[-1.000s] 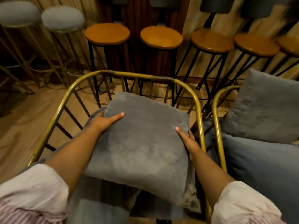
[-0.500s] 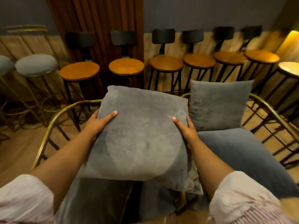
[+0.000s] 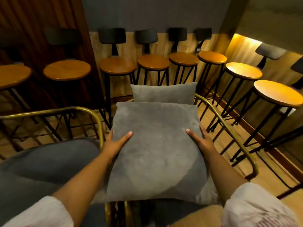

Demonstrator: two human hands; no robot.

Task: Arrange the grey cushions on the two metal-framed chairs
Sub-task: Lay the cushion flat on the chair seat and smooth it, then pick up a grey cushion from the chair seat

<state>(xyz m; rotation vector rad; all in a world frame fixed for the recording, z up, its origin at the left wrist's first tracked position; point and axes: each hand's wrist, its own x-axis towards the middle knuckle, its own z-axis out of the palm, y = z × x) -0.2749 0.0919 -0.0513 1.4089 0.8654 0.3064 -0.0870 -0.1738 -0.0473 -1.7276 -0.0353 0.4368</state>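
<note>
I hold a square grey cushion (image 3: 155,149) flat in front of me, over the right gold metal-framed chair (image 3: 229,128). My left hand (image 3: 114,141) grips its left edge and my right hand (image 3: 201,140) grips its right edge, thumbs on top. Behind it a second grey cushion (image 3: 164,94) stands upright against the right chair's back. The left gold-framed chair (image 3: 78,110) is beside it, with a dark grey seat cushion (image 3: 49,164) lying on it. The right chair's seat is hidden under the held cushion.
Several wooden-topped bar stools (image 3: 152,63) on black legs line the wall behind both chairs and run down the right side (image 3: 277,93). A dark wood panel (image 3: 41,22) is at the back left. Wooden floor shows between the chair legs.
The cushion has travelled right from over the left chair to over the right chair, still in both hands. My view has turned right, so the right chair is now central.
</note>
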